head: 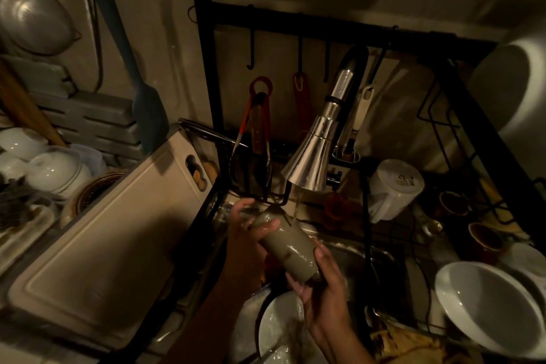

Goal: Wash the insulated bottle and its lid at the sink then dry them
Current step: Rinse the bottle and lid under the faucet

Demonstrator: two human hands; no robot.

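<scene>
Grey-beige and wet, the cylindrical insulated bottle (288,247) is hanging tilted over the dull steel sink (354,251), far end pointing to about 11 o'clock and near end to 5 o'clock. The person's left hand (245,227) is wrapping fingers and thumb round the far end, and the right hand (322,284) is curling round the near end from below, so both are gripping the bottle. Lighting is pretty dim, so it can't be told whether the lid is sitting on it.

A thin stream of water (297,204) is running from the cone-shaped chrome tap head (313,156) at 12 o'clock of the bottle and coming down right at the bottle's far end. A round white plate (280,331) is lying in the sink at 6 o'clock, below the right hand. A big beige plastic cutting board (109,245) is leaning at 9 o'clock. Off around 4 o'clock a deep white bowl (487,304) is sitting tilted. At 2 o'clock a white jug (393,189) is lying with its base facing the camera, under the black metal rack (325,23).
</scene>
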